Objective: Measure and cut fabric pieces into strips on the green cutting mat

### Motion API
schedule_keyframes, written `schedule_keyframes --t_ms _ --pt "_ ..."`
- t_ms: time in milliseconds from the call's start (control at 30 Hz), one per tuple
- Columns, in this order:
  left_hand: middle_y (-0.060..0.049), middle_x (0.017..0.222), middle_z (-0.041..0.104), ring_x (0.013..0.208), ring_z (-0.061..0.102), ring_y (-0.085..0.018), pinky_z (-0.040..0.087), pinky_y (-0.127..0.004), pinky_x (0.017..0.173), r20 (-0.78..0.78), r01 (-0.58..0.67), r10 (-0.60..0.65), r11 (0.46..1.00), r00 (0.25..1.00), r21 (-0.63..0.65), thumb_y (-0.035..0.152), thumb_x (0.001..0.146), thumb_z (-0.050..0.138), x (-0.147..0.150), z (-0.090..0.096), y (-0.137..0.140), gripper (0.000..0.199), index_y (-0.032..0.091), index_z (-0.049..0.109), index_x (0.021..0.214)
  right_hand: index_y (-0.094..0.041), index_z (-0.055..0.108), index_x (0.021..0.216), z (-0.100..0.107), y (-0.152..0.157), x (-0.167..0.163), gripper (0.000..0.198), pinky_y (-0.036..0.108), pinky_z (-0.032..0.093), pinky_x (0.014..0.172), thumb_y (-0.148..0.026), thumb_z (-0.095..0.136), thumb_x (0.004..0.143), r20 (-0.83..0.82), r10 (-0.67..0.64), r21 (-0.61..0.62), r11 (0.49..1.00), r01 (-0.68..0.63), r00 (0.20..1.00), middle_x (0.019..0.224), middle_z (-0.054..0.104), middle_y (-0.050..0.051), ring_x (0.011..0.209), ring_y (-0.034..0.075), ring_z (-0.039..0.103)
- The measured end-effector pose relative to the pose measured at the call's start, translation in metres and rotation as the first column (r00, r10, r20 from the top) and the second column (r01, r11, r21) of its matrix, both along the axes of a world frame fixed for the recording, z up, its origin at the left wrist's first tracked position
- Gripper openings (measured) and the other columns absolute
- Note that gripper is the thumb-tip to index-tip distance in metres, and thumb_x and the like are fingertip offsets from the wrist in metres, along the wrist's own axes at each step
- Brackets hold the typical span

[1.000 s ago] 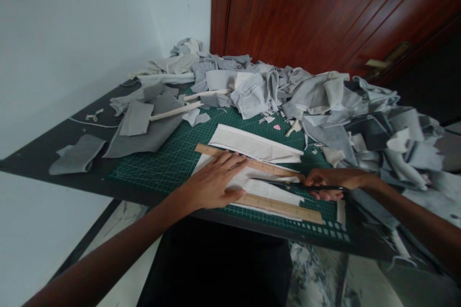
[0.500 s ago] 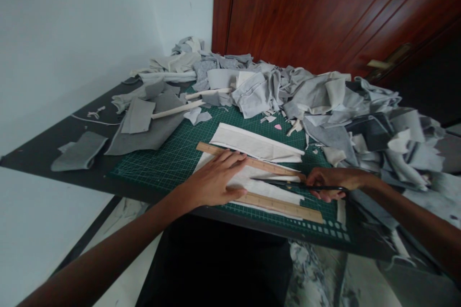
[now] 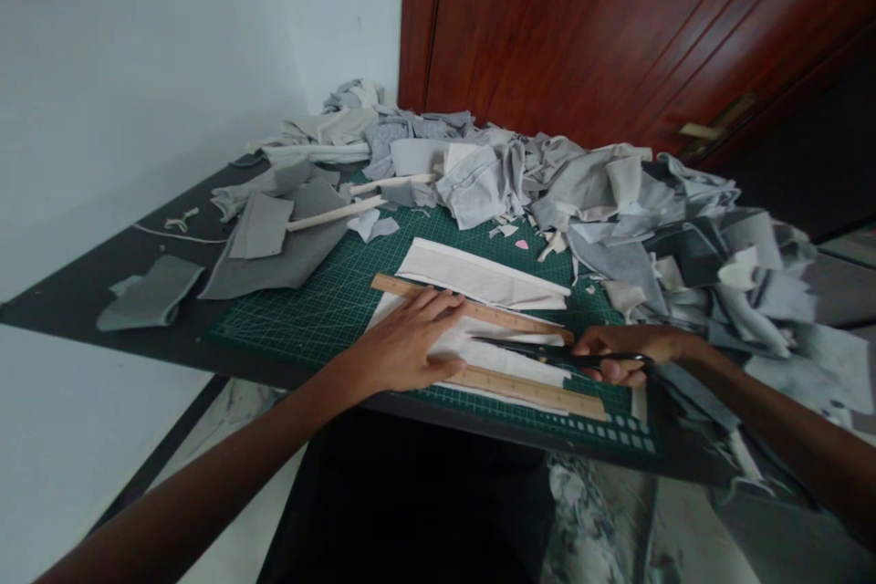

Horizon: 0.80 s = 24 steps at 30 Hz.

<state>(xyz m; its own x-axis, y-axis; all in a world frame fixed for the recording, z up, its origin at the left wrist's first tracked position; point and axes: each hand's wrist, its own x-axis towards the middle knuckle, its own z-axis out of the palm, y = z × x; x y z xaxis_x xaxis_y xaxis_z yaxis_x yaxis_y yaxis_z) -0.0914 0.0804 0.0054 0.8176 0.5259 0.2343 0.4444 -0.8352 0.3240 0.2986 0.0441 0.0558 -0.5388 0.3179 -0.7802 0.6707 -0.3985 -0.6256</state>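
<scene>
My left hand (image 3: 409,342) lies flat with fingers spread on white fabric (image 3: 454,339). Its fingers rest over the far wooden ruler (image 3: 503,315), and its thumb touches the near wooden ruler (image 3: 534,391). Both rulers lie across the fabric, roughly parallel. In my right hand (image 3: 620,352) is a pair of black-handled scissors (image 3: 544,351), fingers wrapped round the handles. The blades point left along the fabric between the two rulers, tips close to my left hand. Beyond the far ruler lies a separate white fabric strip (image 3: 483,276).
A green cutting mat (image 3: 287,319) lies under the work on a dark table (image 3: 61,310). Heaped grey and white scraps (image 3: 602,187) line the back and right side. Grey fabric pieces (image 3: 264,228) lie at left. Behind stands a brown door (image 3: 581,36).
The scissors have shifted slightly left relative to the fabric, and their blades now show more plainly on top of it. My left hand stays in place. The whole view has turned a little.
</scene>
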Motion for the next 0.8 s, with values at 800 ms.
schedule_keyframes --t_ms 800 --pt "-0.018 0.166 0.039 0.152 0.039 -0.033 0.033 -0.047 0.123 0.071 -0.053 0.062 0.99 0.996 -0.133 0.048 0.095 0.065 -0.003 0.001 0.0 0.088 0.015 0.021 0.163 -0.018 0.05 0.075 -0.009 0.0 -0.03 0.051 0.012 0.027 0.033 -0.06 0.079 0.08 -0.161 -0.048 0.035 0.998 0.054 0.986 0.055 0.042 -0.011 0.038 0.001 0.033"
